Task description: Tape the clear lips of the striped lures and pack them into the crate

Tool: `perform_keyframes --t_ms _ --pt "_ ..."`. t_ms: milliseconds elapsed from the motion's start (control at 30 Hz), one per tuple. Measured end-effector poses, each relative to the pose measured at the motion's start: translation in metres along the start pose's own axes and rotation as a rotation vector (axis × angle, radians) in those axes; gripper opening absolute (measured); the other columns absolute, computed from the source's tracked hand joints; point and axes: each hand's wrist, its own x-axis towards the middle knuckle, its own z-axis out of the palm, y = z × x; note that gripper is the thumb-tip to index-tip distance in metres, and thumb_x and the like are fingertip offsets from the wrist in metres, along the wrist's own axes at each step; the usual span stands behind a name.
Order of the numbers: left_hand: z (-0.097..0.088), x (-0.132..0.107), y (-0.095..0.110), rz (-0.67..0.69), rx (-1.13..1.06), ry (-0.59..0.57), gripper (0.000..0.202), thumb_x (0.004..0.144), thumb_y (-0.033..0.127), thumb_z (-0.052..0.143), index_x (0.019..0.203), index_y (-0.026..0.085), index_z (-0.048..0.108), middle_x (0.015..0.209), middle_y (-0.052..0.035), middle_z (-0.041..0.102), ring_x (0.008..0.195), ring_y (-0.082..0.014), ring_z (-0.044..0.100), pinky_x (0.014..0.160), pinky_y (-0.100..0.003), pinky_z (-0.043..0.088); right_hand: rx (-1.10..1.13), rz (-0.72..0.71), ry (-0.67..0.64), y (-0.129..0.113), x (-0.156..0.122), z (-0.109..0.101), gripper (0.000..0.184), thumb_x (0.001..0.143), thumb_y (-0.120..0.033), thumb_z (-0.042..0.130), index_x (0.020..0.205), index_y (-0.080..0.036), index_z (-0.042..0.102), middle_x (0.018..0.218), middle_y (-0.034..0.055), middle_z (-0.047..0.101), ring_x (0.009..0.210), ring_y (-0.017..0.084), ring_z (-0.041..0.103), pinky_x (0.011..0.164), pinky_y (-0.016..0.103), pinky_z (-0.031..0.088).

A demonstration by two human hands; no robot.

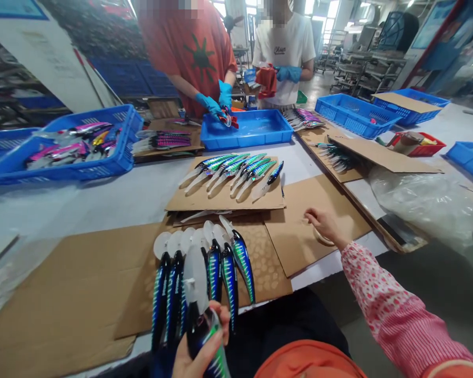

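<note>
My left hand [208, 350] is closed around a blue, green and black fishing lure [196, 278], its clear diving bill pointing up and away from me. Just beyond it, a row of similar lures [214, 268] lies on cardboard [266, 252], bills facing away. Over a cardboard sheet at the right, my right hand [323, 224] has its fingertips pinched together; what they hold, if anything, is too small to make out. Beneath that wrist shows part of a pale ring-shaped object [322, 239]. Farther off, more blue-green lures [236, 170] rest on a raised cardboard stack [224, 202].
Across the table a person in blue gloves [224, 97] handles a lure over a blue tray [248, 139]. Another gloved person holds a red cloth [266, 81]. A blue basket [122, 152] with pink lures stands left. Plastic wrap [421, 199] and a red bin [433, 147] are right.
</note>
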Motion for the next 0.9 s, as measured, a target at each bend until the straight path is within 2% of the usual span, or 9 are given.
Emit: perform_keyframes --t_ms 100,233,300,367,433,567,700,800,900 --pt "0.019 0.004 -0.015 0.123 0.095 -0.056 0.054 0.057 0.041 0.087 0.102 0.017 0.069 0.096 -0.0095 0.075 0.089 -0.0259 0.069 0.075 -0.031 0.057 0.379 -0.043 -0.119 -0.037 -0.030 0.017 0.031 0.098 -0.042 0.043 0.090 -0.017 0.058 0.080 0.0066 0.073 0.058 0.013 0.062 0.056 0.025 0.048" --pt "0.047 0.007 -0.030 0.255 0.167 -0.117 0.047 0.067 0.041 0.082 0.104 0.016 0.066 0.098 -0.0093 0.074 0.090 -0.0232 0.069 0.085 -0.034 0.056 1.150 0.092 -0.326 -0.097 -0.083 0.054 0.035 0.086 -0.051 0.066 0.083 -0.017 0.057 0.072 0.0023 0.069 0.048 0.009 0.055 0.049 0.022 0.046" --pt "0.053 0.006 -0.035 0.280 0.194 -0.108 0.046 0.069 0.040 0.079 0.105 0.015 0.066 0.098 -0.0095 0.073 0.092 -0.0236 0.070 0.090 -0.036 0.055 1.263 0.143 -0.404 -0.117 -0.102 0.068 0.035 0.084 -0.049 0.070 0.082 -0.017 0.058 0.072 0.0007 0.068 0.049 0.008 0.055 0.050 0.021 0.046" --pt "0.053 0.003 -0.038 0.269 0.207 -0.056 0.047 0.069 0.040 0.079 0.106 0.014 0.066 0.100 -0.0104 0.072 0.098 -0.0255 0.069 0.094 -0.037 0.053 1.247 0.149 -0.456 -0.125 -0.114 0.079 0.034 0.086 -0.050 0.067 0.083 -0.017 0.058 0.072 0.0007 0.067 0.051 0.009 0.055 0.051 0.021 0.046" --pt "0.050 0.001 -0.041 0.254 0.205 0.005 0.047 0.069 0.040 0.078 0.106 0.014 0.066 0.102 -0.0111 0.072 0.100 -0.0266 0.069 0.094 -0.037 0.054 1.115 0.088 -0.390 -0.125 -0.120 0.083 0.030 0.091 -0.047 0.061 0.094 -0.018 0.060 0.078 0.0020 0.067 0.057 0.011 0.058 0.053 0.022 0.048" --pt "0.043 0.001 -0.045 0.294 0.203 0.067 0.045 0.072 0.039 0.077 0.108 0.015 0.065 0.104 -0.0111 0.072 0.103 -0.0265 0.069 0.096 -0.038 0.053 0.604 -0.373 -0.109 -0.122 -0.121 0.079 0.039 0.094 -0.029 0.055 0.132 -0.020 0.049 0.101 0.0092 0.063 0.080 0.017 0.060 0.067 0.028 0.052" --pt "0.043 -0.001 -0.050 0.282 0.217 0.072 0.047 0.069 0.042 0.078 0.106 0.015 0.066 0.102 -0.0116 0.073 0.101 -0.0274 0.069 0.094 -0.039 0.054 0.153 -0.749 -0.108 -0.130 -0.118 0.074 0.029 0.097 -0.021 0.049 0.125 -0.019 0.057 0.087 0.0072 0.062 0.073 0.017 0.057 0.063 0.026 0.048" --pt "0.043 -0.004 -0.052 0.287 0.267 0.076 0.043 0.071 0.046 0.076 0.099 0.015 0.066 0.094 -0.0100 0.072 0.093 -0.0256 0.070 0.088 -0.037 0.055 0.139 -0.721 -0.059 -0.133 -0.112 0.072 0.023 0.099 -0.018 0.045 0.117 -0.019 0.058 0.077 0.0039 0.060 0.064 0.015 0.054 0.058 0.024 0.045" --pt "0.041 -0.005 -0.055 0.311 0.373 0.086 0.041 0.075 0.049 0.072 0.099 0.016 0.064 0.093 -0.0096 0.071 0.091 -0.0250 0.069 0.084 -0.036 0.055 0.394 -0.506 0.055 -0.136 -0.105 0.065 0.023 0.097 -0.018 0.048 0.119 -0.021 0.053 0.079 0.0019 0.060 0.064 0.013 0.055 0.058 0.023 0.047"
